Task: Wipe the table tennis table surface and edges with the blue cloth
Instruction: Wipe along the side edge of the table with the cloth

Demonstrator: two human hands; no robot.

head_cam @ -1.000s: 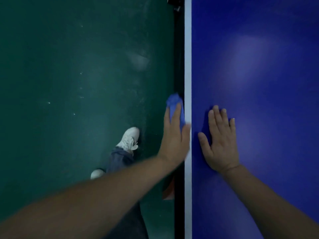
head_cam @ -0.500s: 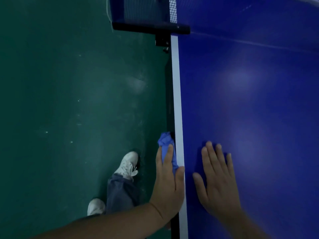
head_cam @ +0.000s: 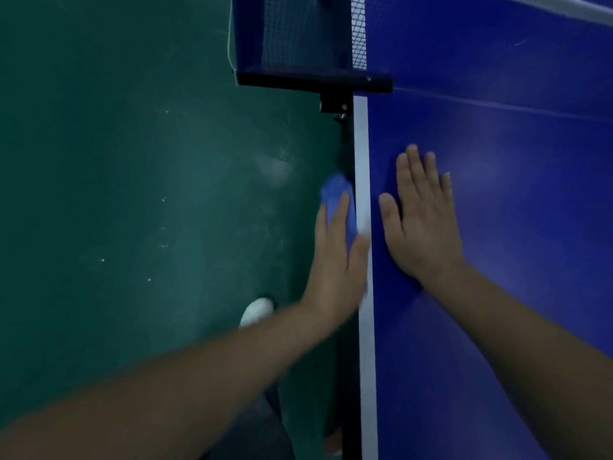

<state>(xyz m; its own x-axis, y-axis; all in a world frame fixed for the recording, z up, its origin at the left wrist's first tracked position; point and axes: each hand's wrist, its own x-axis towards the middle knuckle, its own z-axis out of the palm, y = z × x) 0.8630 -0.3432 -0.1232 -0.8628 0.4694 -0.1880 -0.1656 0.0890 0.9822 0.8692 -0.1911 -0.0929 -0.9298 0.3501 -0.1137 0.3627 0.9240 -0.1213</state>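
The blue table tennis table [head_cam: 504, 310] fills the right half of the view, with a white line [head_cam: 367, 366] along its left edge. My left hand [head_cam: 335, 267] presses the blue cloth [head_cam: 334, 190] against the table's side edge, fingers straight and thumb up on the white line. The cloth bunches out past my fingertips. My right hand [head_cam: 424, 224] lies flat on the blue top just right of the line, fingers spread and holding nothing.
The net [head_cam: 298, 34] and its black clamp post [head_cam: 315, 82] cross the edge a short way ahead of my hands. A green floor [head_cam: 132, 194] lies to the left. My white shoe [head_cam: 257, 310] shows below my left forearm.
Both hands have slid forward along the table edge toward the net, the cloth moving with my left hand. The net clamp has come into view and drawn closer.
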